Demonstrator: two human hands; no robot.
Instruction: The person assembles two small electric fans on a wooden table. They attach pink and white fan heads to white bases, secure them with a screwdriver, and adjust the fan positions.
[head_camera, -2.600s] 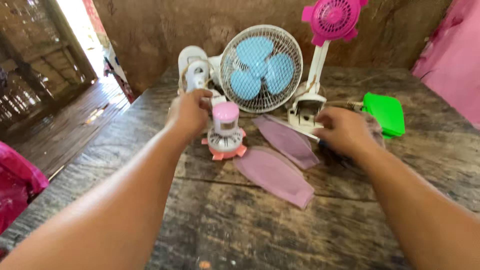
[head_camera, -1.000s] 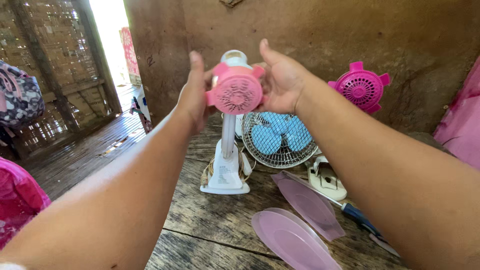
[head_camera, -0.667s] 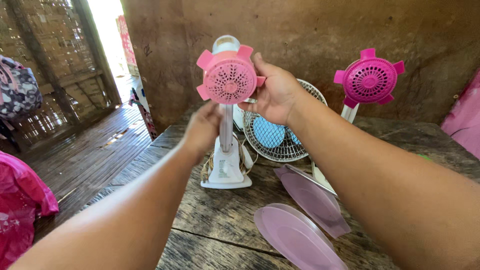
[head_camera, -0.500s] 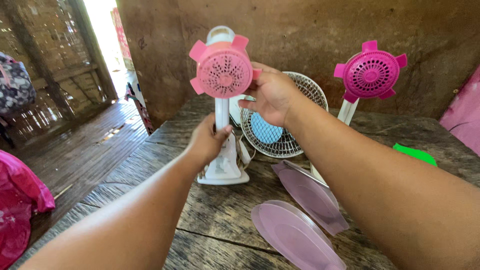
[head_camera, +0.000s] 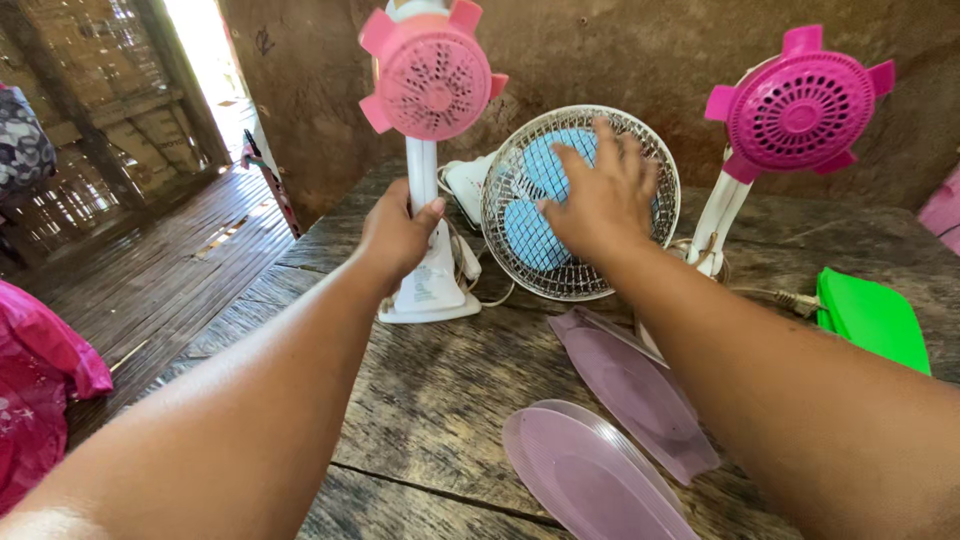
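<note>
Two hands busy | your left hand (head_camera: 400, 228) wraps fingers around pink fan (head_camera: 430, 85) stand, frame centre | your right hand (head_camera: 600, 200) left that fan, now spread flat on blue fan (head_camera: 560, 215) grille | pink fan stands alone.

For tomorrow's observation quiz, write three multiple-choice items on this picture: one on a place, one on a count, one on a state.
1. Where is the right hand?
A. on the wire grille of the blue fan
B. on the green case
C. flat on the table

2. How many pink motor heads stand up on white stems?
A. one
B. two
C. four

3. How does the left hand meet the white stem?
A. hovers clear of it
B. wraps around it
C. lies under its base

Answers:
1 A, the fingers spread over the grille.
2 B, the light pink head and the magenta head.
3 B, fingers and thumb close round the stem above the base.
</note>
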